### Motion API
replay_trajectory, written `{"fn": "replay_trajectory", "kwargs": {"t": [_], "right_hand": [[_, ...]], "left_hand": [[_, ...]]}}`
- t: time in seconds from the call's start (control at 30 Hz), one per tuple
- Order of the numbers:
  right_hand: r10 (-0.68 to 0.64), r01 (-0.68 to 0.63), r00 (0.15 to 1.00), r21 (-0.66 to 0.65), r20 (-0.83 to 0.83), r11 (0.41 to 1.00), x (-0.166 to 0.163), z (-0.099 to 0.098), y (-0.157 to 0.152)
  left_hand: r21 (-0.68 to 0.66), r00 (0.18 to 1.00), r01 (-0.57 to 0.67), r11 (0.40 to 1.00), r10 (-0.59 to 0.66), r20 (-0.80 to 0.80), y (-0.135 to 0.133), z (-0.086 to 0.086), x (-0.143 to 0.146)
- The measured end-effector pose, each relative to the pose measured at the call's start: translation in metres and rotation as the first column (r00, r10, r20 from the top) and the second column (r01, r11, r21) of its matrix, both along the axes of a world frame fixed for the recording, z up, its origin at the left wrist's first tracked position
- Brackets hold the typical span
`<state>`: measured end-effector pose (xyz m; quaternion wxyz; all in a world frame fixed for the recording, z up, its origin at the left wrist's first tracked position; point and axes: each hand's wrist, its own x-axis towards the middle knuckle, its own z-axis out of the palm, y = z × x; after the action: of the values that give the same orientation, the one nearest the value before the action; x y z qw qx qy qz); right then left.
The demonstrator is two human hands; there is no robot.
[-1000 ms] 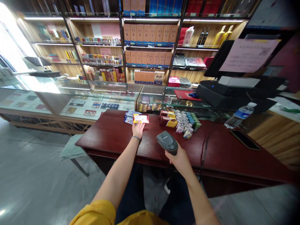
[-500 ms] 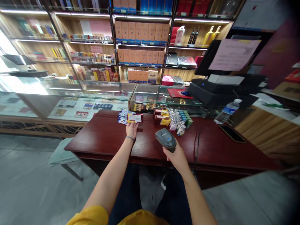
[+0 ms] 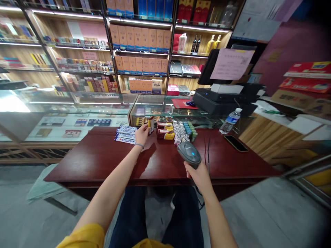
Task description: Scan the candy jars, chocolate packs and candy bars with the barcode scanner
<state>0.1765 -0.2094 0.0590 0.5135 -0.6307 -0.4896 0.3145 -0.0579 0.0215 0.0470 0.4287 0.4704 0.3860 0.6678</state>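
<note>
My left hand [image 3: 142, 134] grips a small brown-and-yellow snack packet [image 3: 151, 125], held on edge above the desk. Left of it lie several blue-and-white snack packets [image 3: 126, 134], fanned in a stack. To its right sit stacked brown-and-yellow packets [image 3: 165, 131]. Beside those stand several small bottles with clear and green tops [image 3: 184, 129], in rows. My right hand [image 3: 198, 174] is wrapped round the handle of a dark grey barcode scanner [image 3: 189, 153], which shows a blue light and hovers over the desk's front part.
The dark red desk [image 3: 103, 162] fronts a glass display counter [image 3: 85, 106]. At right are a water bottle [image 3: 231, 121], a phone [image 3: 236, 143] and a monitor with a pink sheet [image 3: 232, 64]. A green-topped stool [image 3: 43, 182] stands at the left. Cables cross the desk.
My left hand has moved the brown-and-yellow packet right, away from the blue-and-white packets, and turned it on edge. The view has swung right. My right hand still holds the scanner.
</note>
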Motion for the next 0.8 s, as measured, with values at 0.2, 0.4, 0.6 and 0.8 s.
{"fn": "replay_trajectory", "kwargs": {"t": [0.2,0.4,0.6,0.8], "right_hand": [[-0.069,0.071,0.996,0.041,-0.055,0.997,0.014,0.003,-0.006],[-0.097,0.101,0.991,0.038,-0.097,0.994,0.024,0.008,-0.014],[-0.109,0.114,0.986,0.032,-0.122,0.993,0.029,0.008,-0.017],[-0.117,0.119,0.988,0.022,-0.096,0.993,0.029,0.007,-0.018]], "left_hand": [[-0.034,0.977,0.115,0.993,-0.119,-0.177,0.005,0.008,0.047],[0.04,0.962,0.157,0.987,-0.143,-0.231,0.016,-0.011,0.082],[0.169,0.935,0.198,0.966,-0.135,-0.327,0.02,-0.022,0.093],[-0.074,0.947,0.317,0.945,-0.32,-0.035,0.014,-0.019,0.094]]}}
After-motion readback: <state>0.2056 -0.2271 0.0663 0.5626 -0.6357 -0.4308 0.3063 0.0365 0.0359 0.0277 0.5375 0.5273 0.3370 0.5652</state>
